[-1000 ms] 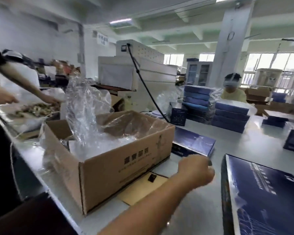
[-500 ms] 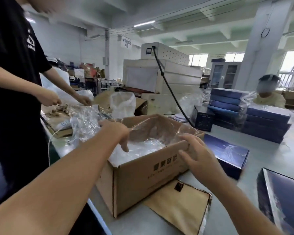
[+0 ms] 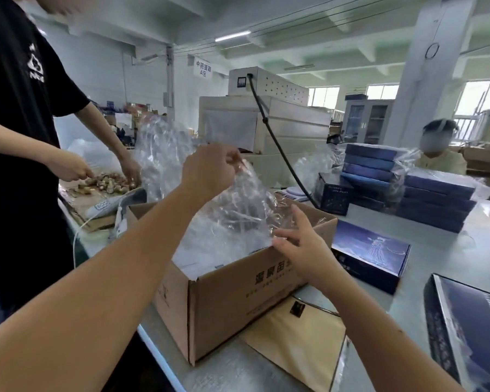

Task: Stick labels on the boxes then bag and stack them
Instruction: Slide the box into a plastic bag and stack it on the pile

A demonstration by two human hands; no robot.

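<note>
My left hand (image 3: 210, 172) pinches the top of a clear plastic bag (image 3: 238, 210) and holds it up above an open cardboard carton (image 3: 238, 295) full of more clear bags. My right hand (image 3: 300, 247) reaches to the bag's lower edge at the carton's front rim, fingers spread and touching the film. A dark blue printed box (image 3: 371, 256) lies on the table just right of the carton. Another dark blue box (image 3: 470, 329) lies at the right edge, partly cut off.
A flat brown envelope (image 3: 300, 340) lies in front of the carton. Bagged blue boxes are stacked (image 3: 408, 188) at the back right. A person in black (image 3: 26, 137) sorts brown pieces at the left. A heat-shrink machine (image 3: 266, 123) with a black cable stands behind.
My left hand has risen out of the carton, lifting a clear bag with it. My right hand has moved in to the bag's lower edge.
</note>
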